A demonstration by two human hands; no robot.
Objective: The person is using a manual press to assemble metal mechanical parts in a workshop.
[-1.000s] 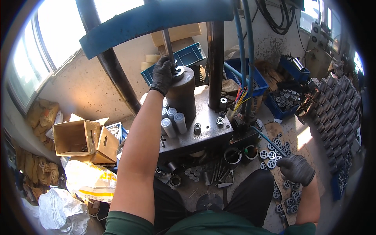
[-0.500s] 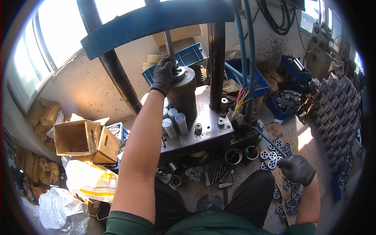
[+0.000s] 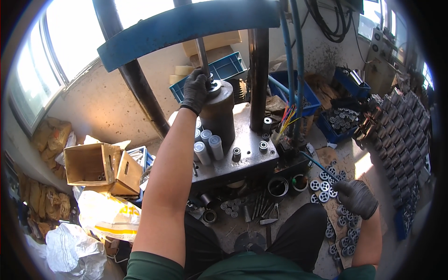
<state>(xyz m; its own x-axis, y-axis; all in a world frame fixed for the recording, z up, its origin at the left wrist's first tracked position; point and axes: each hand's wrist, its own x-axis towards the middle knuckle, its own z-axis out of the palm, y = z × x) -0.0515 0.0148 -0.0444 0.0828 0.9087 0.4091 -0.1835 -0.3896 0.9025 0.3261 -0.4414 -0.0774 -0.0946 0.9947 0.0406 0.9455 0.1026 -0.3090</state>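
My left hand (image 3: 195, 91), in a dark glove, is closed at the lower end of an upright metal rod (image 3: 201, 52), above a thick dark steel cylinder (image 3: 219, 109). Its fingers hide what they hold. A metal ring (image 3: 214, 87) lies on the cylinder top beside the fingers. My right hand (image 3: 358, 199), also gloved, is wrapped round the end of a thin blue lever (image 3: 318, 165) at the right of the press. Several grey capped tubes (image 3: 215, 146) stand in front of the cylinder on the steel press table (image 3: 224, 164).
Small bearing-like parts (image 3: 263, 146) stand on the press table. A blue crossbeam (image 3: 186, 29) spans above, between dark columns (image 3: 258, 79). Spoked metal discs (image 3: 324, 185) lie on the floor at right, near stacked dark tubes (image 3: 396, 135). Cardboard boxes (image 3: 88, 163) sit at left.
My right hand has shifted slightly up and to the right, with the lever end in it. The left hand stays at the foot of the rod.
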